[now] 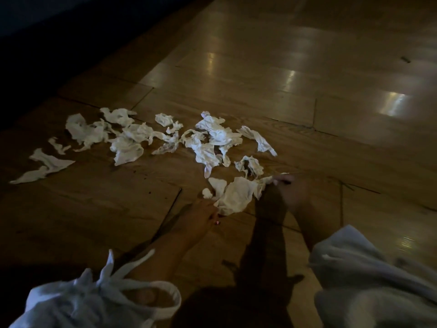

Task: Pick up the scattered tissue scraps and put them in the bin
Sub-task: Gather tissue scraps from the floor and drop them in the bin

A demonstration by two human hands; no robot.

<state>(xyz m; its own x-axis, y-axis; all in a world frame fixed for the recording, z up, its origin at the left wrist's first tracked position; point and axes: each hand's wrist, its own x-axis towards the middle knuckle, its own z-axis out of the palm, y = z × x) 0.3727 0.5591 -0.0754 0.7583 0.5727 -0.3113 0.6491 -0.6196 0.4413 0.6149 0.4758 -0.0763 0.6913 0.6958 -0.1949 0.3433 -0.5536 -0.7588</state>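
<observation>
Sleeve [369, 285]; right hand [289, 189], grip on scrap [238, 195] murky

Dim lighting. Wooden plank floor [283, 102], glossy, with light reflections toward its far right side. White tissue scraps [127, 147] lie scattered in a loose band across the middle of the floor, running from the left edge inward, several overlapping. The largest scrap [236, 195] lies nearest the person, just apart from the band. The right hand [292, 192] pinches this scrap's right end. The left hand [198, 216] touches its lower left edge, but its grip cannot be made out in the dark. Pale loose sleeves cover both forearms: left sleeve [94, 301], right sleeve [369, 275]. An unlit dark area borders the floor's far left edge.
</observation>
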